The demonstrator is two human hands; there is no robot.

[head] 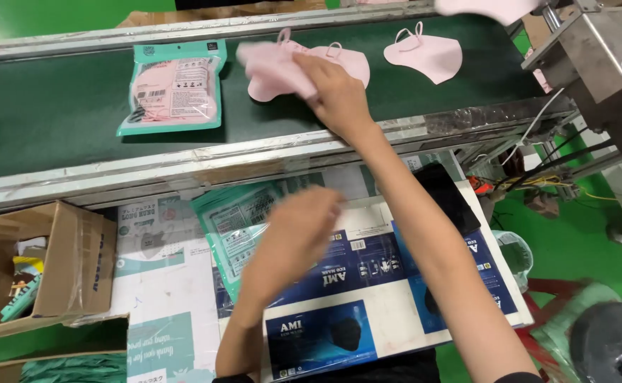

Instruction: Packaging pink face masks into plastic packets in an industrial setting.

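Note:
My right hand (336,89) reaches over the dark green conveyor belt (55,113) and grips a pink face mask (275,69) lifted off it. Another pink mask (350,60) lies just behind that hand, and a third pink mask (424,55) lies further right on the belt. A sealed teal pouch of pink masks (172,89) rests on the belt to the left. My left hand (300,227) is blurred, hovering above a stack of empty teal pouches (236,216) on the work surface; whether it holds one is unclear.
Flattened blue and white printed cartons (367,284) cover the work surface below the belt. An open cardboard box (55,262) stands at the left. A steel machine housing (595,50) and loose cables (545,177) sit at the right, over a green floor.

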